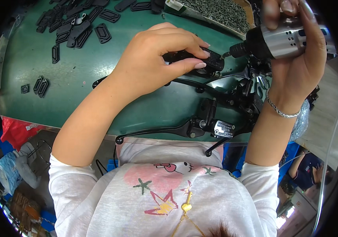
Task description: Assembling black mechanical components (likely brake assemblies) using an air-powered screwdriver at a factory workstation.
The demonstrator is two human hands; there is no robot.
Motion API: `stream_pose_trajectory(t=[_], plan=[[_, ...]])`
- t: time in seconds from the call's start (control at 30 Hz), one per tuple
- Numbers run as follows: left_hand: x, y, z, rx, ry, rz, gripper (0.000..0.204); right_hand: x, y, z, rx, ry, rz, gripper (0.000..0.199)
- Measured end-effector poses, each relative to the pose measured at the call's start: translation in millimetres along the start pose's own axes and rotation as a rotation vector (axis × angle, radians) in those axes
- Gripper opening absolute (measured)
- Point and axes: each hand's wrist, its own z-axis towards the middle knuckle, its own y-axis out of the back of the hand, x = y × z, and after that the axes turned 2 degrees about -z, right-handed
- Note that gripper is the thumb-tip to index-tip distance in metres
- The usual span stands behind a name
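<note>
My left hand [147,59] is closed around a black brake lever assembly [215,60], thumb on the near side and fingers over the top of its rectangular reservoir. The lever's long arm runs out under my wrist. My right hand [309,63] grips a silver and black power screwdriver [285,41] held level above the table. Its bit points left and meets the right end of the reservoir top, close to my left fingertips; whether a screw sits under the tip is too small to tell. More black brake lever assemblies [206,122] lie nearer to me, one with a silver label plate.
A box of small dark screws [220,14] stands at the back. Flat black rectangular covers [102,33] are scattered at the far left, with a few small black pieces [40,87] nearer. A red bag [17,132] hangs low left; another person [307,172] is at lower right.
</note>
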Motion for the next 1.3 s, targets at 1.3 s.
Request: stream_pose_trajectory(t=[1.3], plan=[[0, -4, 2, 0.024, -0.013, 0.004, 0.016, -4, -21, -19, -0.277, -0.003, -0.186, 0.018]])
